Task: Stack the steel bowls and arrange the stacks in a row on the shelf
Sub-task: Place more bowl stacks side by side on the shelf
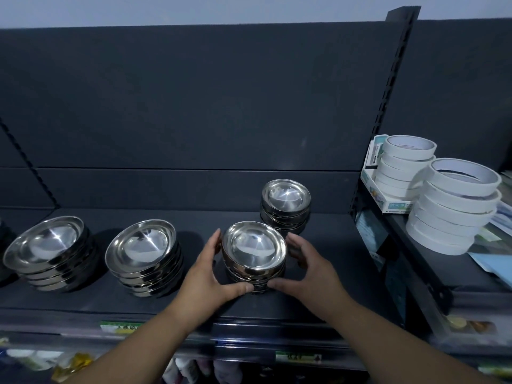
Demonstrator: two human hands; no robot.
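Hands: left hand (210, 273) and right hand (307, 268) grip front stack (253, 249).
Edges: stack near shelf (340, 245) front lip.
Room: rear stack (285, 205) just behind; gap to left stack (144, 253).

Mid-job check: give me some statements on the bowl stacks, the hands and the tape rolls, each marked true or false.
1. The left hand and the right hand together cup the small front stack of shiny steel bowls on the dark shelf. True.
2. The second small steel bowl stack stands in front of the held one. False: it is behind it and to the right, near the back panel.
3. Two wider steel bowl stacks stand left of the held stack. True.
4. The white tape rolls share the bowls' shelf. False: they sit on the neighbouring shelf to the right.
5. The bowls lie upside down. False: all are open side up.
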